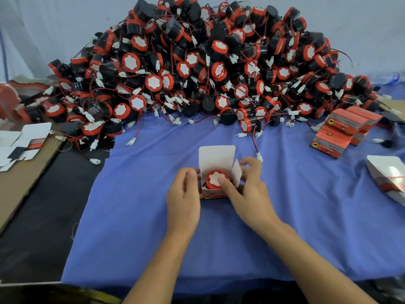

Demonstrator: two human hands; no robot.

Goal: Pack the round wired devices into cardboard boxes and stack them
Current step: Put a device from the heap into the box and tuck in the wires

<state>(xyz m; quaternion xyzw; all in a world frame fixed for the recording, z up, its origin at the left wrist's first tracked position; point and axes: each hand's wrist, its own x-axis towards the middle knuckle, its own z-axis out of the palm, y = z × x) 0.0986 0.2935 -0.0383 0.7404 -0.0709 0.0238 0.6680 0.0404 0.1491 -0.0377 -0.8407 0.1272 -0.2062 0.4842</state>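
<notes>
A small cardboard box [215,156] stands open on the blue cloth [285,216], its white lid flap up at the back. Inside sits a round red-and-black device [213,179] with a white face. My left hand [184,198] grips the box's left side. My right hand [247,189] holds the right side, thumb pressing on the device's face and fingers at the right flap. A huge heap of the same wired devices [197,66] fills the back of the table.
Packed orange boxes [344,130] are stacked at the right. Flat unfolded box blanks lie on brown cardboard at the left [19,143] and at the right edge [388,174]. Loose wires with white plugs [258,155] trail onto the cloth.
</notes>
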